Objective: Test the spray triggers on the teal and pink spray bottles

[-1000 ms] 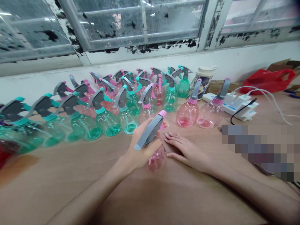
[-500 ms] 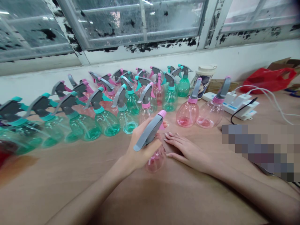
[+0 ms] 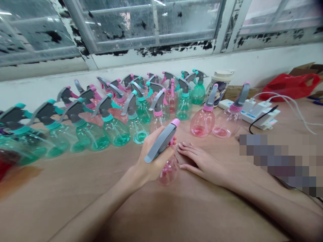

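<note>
My left hand [image 3: 152, 158] is wrapped round the neck of a pink spray bottle [image 3: 168, 173], with fingers at its pink trigger. The grey sprayer head [image 3: 163, 141] tilts up and away from me, its pink nozzle tip pointing toward the back right. The clear pink body stands on the table. My right hand [image 3: 199, 161] lies flat on the tabletop just right of the bottle, holding nothing. Its fingertips are close to the bottle; whether they touch it I cannot tell.
Several green and pink spray bottles [image 3: 116, 129] stand in rows at the back left. Two pink bottles [image 3: 202, 122] stand right of centre. Behind them are a patterned cup [image 3: 219, 85], a white power strip [image 3: 254, 116] with cables and a red plastic bag [image 3: 290, 87].
My left fingers have curled in and the pink trigger sits closer to the bottle's neck. The bottle and my right hand stay in place.
</note>
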